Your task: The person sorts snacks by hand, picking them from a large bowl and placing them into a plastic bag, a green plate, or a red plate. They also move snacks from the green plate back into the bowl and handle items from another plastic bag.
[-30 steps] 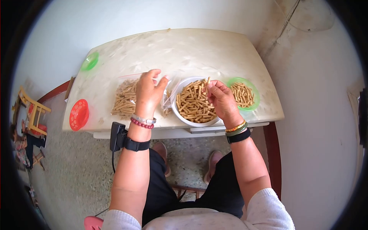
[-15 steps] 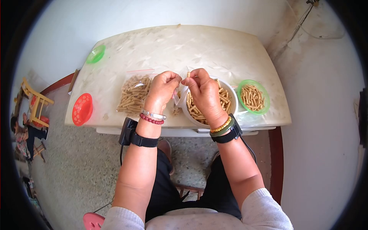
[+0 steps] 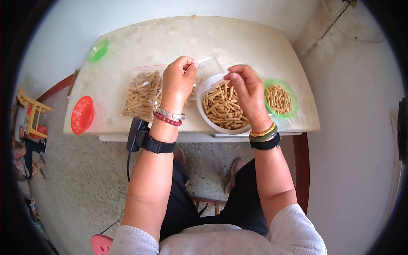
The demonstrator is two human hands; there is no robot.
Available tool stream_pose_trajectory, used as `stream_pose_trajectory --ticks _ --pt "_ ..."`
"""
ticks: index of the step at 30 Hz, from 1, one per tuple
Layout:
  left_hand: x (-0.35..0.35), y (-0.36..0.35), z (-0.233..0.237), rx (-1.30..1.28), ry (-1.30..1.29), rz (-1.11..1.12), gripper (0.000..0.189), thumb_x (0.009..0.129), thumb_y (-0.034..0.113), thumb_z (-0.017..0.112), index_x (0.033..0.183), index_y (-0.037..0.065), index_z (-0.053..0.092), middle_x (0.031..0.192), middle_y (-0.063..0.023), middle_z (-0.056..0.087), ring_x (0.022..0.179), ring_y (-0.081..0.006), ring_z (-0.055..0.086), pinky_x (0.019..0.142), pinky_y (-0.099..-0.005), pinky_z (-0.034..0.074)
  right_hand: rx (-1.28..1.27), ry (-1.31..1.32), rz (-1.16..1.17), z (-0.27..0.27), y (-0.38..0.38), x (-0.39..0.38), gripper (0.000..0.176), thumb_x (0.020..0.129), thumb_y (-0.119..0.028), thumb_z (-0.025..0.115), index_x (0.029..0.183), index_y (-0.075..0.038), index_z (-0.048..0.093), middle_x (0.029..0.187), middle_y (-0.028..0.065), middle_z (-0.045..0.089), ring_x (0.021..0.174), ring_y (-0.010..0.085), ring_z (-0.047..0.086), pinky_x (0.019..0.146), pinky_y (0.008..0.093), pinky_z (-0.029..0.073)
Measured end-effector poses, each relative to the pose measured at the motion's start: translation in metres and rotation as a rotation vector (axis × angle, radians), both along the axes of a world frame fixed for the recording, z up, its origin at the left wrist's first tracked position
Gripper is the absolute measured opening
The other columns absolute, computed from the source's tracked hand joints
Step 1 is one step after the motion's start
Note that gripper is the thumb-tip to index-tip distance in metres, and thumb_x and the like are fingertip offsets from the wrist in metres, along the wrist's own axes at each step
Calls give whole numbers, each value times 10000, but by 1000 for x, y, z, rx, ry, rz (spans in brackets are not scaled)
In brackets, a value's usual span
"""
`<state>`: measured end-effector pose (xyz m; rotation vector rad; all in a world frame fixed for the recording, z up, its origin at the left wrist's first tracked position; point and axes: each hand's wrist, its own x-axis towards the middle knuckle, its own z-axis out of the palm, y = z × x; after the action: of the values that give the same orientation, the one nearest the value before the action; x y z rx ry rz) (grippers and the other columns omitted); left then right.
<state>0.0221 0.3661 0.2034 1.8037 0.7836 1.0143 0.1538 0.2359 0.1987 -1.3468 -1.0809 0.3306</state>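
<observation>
My left hand [image 3: 180, 78] is closed in a pinch on a clear plastic bag [image 3: 210, 64], whose film stretches to the right. Over the white bowl [image 3: 200, 111], the bent fingers of my right hand [image 3: 247, 87] meet the edge of the same film, though the fingertips are slightly blurred. Short tan sticks [image 3: 223, 108] fill much of this bowl. Left of my left wrist lies a clear zip bag [image 3: 142, 95] packed with similar sticks. More sticks sit in a green basket [image 3: 293, 102] to the right of my right hand.
A red basket [image 3: 83, 114] stands at the table's left edge, with a green bowl [image 3: 98, 51] farther back. The pale table [image 3: 170, 38] reaches toward the wall. On the floor at far left are a wooden chair [image 3: 36, 114] and part of another person.
My right hand has moved right, away from my left hand. The stick seen at its fingertips no longer shows there. More of the clear film is spread out, and the view has shifted slightly.
</observation>
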Motion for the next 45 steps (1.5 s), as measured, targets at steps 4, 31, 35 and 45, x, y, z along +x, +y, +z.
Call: stream_pose_trajectory --ticks 4,31,35,45 --pt "-1 -2 -10 159 97 21 107 842 110 597 851 10 634 675 -118 648 594 -212 628 561 -311 474 -23 94 -53 -11 -14 23 108 889 -69 579 984 -21 597 807 49 663 737 87 599 677 237 484" --pt "-11 -55 9 399 -158 107 234 848 -7 566 1076 35 599 820 -36 594 603 -72 524 545 -203 432 -289 -851 -322 -46 -13 31 136 766 -94 652 896 -126 673 914 66 603 871 213 567 774 345 459" --pt "-12 -72 11 357 -128 5 195 814 -37 548 994 19 599 810 -105 590 660 -199 593 594 -303 473 -237 234 60 -37 -27 29 160 905 -136 596 983 -8 651 765 -10 606 718 47 513 688 188 425" --pt "1 -85 -11 234 -83 -229 201 877 45 591 1077 23 596 807 -59 599 632 -92 538 572 -239 444 -143 467 358 -17 -43 9 190 926 -150 579 1077 -37 595 863 -16 603 759 50 525 697 206 443"
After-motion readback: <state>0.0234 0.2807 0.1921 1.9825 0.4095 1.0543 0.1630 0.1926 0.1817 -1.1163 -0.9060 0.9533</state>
